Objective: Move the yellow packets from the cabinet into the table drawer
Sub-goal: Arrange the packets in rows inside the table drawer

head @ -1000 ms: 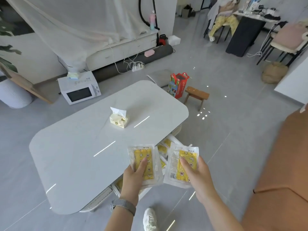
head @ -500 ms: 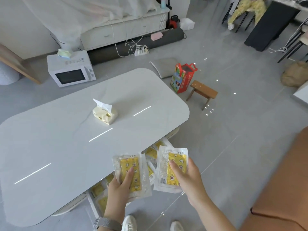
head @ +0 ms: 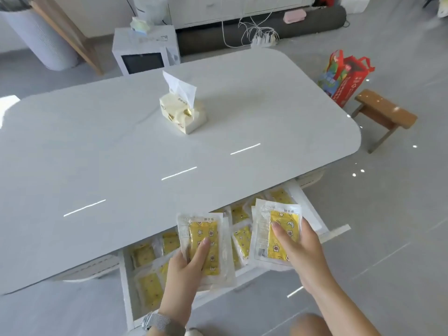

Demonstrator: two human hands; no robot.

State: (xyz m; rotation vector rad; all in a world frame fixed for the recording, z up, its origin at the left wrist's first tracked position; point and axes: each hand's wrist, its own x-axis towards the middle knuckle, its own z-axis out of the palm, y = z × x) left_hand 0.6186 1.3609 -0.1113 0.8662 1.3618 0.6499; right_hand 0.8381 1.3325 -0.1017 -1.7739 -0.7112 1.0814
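- Head view: your left hand (head: 188, 264) grips a yellow packet (head: 203, 248), thumb lying flat on its face, forearm reaching up from below.
- Your right hand (head: 299, 248) pinches a second packet (head: 276, 235), thumb on top, fingers underneath.
- Both hover over the open drawer (head: 312, 214) under the worktop (head: 121, 154), where more packets (head: 148, 284) lie.
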